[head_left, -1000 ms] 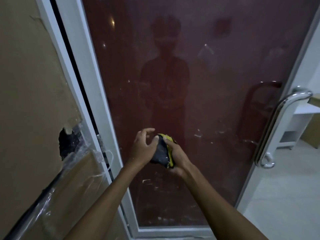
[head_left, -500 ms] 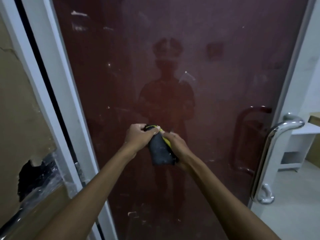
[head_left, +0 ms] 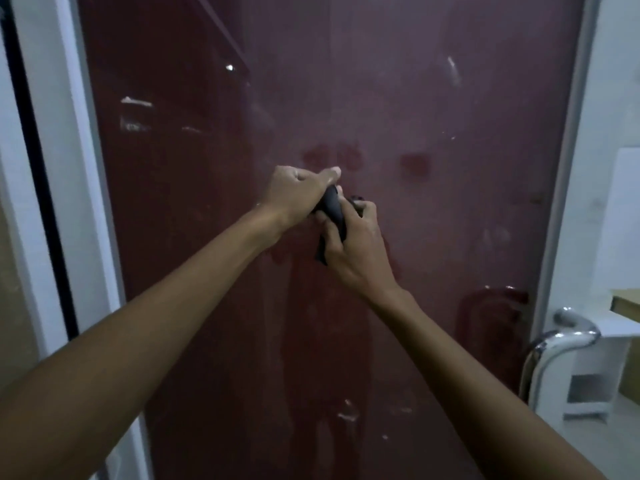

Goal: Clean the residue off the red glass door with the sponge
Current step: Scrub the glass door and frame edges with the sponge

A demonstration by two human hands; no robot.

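Dark sponge (head_left: 331, 209) gripped between 2 hands before the red glass door (head_left: 381, 98): left hand (head_left: 298, 192) clenched on it at 10 o'clock, right hand (head_left: 356, 244) grasping at 4 o'clock.

Landmark: red glass door (head_left: 433, 237). Flat pane, nothing sticks out from it across the middle and top, so free sweep there in every direction. Both hands sit at door centre: left hand (head_left: 298, 192) and right hand (head_left: 353, 244) are wrapped on the dark sponge (head_left: 332, 209), so each blocks the other's path inward. Left of the door: white frame (head_left: 69, 168) with a dark vertical strip, a raised edge that limits leftward travel. Right edge of the door: grey frame strip (head_left: 568, 168). Lower right of the door: chrome pull handle (head_left: 554, 348) stands proud of the surface, the only real obstacle. Beyond it, a white shelf unit (head_left: 588, 386).
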